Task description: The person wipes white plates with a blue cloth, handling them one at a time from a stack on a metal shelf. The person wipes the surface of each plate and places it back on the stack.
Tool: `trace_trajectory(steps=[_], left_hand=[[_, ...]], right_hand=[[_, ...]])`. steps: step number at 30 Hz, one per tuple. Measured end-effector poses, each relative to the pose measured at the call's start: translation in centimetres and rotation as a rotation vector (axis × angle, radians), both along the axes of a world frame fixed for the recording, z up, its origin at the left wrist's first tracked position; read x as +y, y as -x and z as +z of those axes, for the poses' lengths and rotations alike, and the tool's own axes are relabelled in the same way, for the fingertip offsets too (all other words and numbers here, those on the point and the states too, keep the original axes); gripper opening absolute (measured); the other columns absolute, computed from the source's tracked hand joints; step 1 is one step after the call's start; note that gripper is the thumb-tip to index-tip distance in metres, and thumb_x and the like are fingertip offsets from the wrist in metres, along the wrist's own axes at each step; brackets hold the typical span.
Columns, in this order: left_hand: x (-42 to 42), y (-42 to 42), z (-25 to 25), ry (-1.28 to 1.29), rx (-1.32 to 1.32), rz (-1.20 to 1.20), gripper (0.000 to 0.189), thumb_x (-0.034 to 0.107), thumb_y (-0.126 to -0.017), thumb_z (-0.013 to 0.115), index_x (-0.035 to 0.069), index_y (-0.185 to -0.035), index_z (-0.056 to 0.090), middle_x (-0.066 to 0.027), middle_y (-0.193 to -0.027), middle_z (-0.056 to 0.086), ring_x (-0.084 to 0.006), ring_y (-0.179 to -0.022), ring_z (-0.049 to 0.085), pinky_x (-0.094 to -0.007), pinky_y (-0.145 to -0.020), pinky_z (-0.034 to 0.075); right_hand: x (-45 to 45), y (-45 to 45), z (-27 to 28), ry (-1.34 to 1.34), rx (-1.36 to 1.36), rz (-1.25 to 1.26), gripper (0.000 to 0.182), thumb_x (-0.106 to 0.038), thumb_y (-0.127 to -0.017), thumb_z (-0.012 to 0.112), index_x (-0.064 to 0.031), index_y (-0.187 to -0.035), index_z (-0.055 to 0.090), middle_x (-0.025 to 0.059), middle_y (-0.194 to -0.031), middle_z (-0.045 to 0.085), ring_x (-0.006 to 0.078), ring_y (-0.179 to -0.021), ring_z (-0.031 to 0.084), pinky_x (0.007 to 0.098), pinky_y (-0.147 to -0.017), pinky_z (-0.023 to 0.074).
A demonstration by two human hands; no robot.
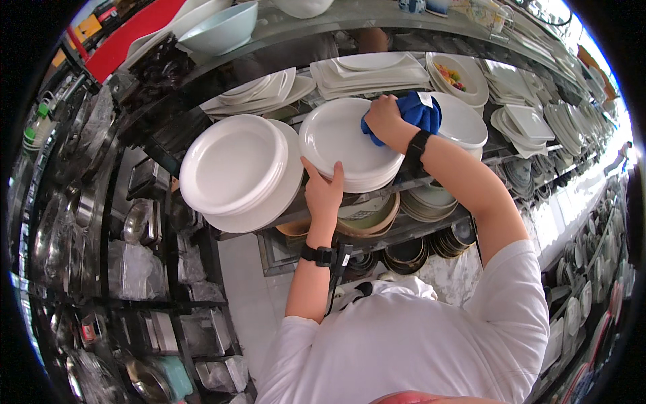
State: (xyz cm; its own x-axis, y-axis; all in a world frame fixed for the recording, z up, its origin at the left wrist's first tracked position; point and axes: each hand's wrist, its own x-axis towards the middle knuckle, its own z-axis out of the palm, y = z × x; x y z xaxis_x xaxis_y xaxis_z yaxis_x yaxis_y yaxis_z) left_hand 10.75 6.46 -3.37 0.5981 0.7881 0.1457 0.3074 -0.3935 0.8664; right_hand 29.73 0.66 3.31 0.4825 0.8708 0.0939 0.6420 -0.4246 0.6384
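Several white oval plates (340, 139) sit in a stack on the shelf before me. At the near left rim of this stack is my left hand (324, 189), its thumb and forefinger spread against the edge. A bunched blue cloth (420, 118) with a white tag is gripped in my right hand (386, 121), over the right side of the top plate. To the left stands another stack of deep white plates (229, 164), resting on a wider white plate (267, 214). White plates (462, 121) are partly hidden behind the cloth and my right forearm.
Rectangular white dishes (371, 78) and an oval dish with a colourful fruit pattern (456, 81) stand farther back. A pale blue bowl (219, 30) sits on the upper shelf. Below are brown-rimmed bowls (371, 217) and dark bowls (404, 252). Metalware racks (166, 305) line the left.
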Motion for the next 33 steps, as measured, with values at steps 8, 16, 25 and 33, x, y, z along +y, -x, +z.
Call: trace_trajectory(steps=[8,16,25,33], left_hand=[[-0.3,0.3,0.8,0.059,0.062,0.011,0.085,0.041,-0.084,0.056,-0.010,-0.137,0.013,-0.0224,-0.095,0.062,-0.0303,-0.086,0.062,-0.0341,-0.074,0.047],[-0.3,-0.1,0.3,0.007,-0.034,0.010,0.085,0.041,-0.083,0.055,-0.007,-0.138,0.011,-0.0207,-0.081,0.064,-0.0363,-0.078,0.062,-0.0409,-0.071,0.049],[0.3,-0.4,-0.9,-0.011,0.003,0.010,0.087,0.041,-0.084,0.057,-0.006,-0.140,0.009,-0.0099,-0.067,0.057,-0.0204,-0.062,0.056,-0.0295,-0.059,0.046],[0.1,0.2,-0.6,0.013,-0.044,0.024,0.089,0.045,-0.084,0.056,-0.006,-0.140,0.010,-0.0079,-0.064,0.055,-0.0180,-0.059,0.055,-0.0277,-0.056,0.044]], right_hand=[[-1.2,2.5,2.0,0.223,0.116,0.089,0.019,-0.014,-0.074,0.059,-0.0081,-0.090,0.069,0.0101,-0.093,0.064,0.0291,-0.089,0.060,0.0459,-0.074,0.0462],[2.7,-0.7,1.5,0.170,0.129,-0.105,0.026,-0.012,-0.077,0.058,-0.0048,-0.101,0.066,0.0164,-0.106,0.062,0.0347,-0.100,0.058,0.0518,-0.081,0.0445],[7.5,-1.8,0.3,-0.183,0.337,0.080,0.027,-0.012,-0.078,0.054,-0.0085,-0.104,0.065,0.0109,-0.109,0.061,0.0343,-0.099,0.059,0.0580,-0.078,0.0441],[7.7,0.9,1.0,-0.203,0.546,0.393,0.036,-0.011,-0.074,0.056,-0.0187,-0.109,0.062,0.0095,-0.108,0.058,0.0300,-0.100,0.055,0.0401,-0.083,0.0460]])
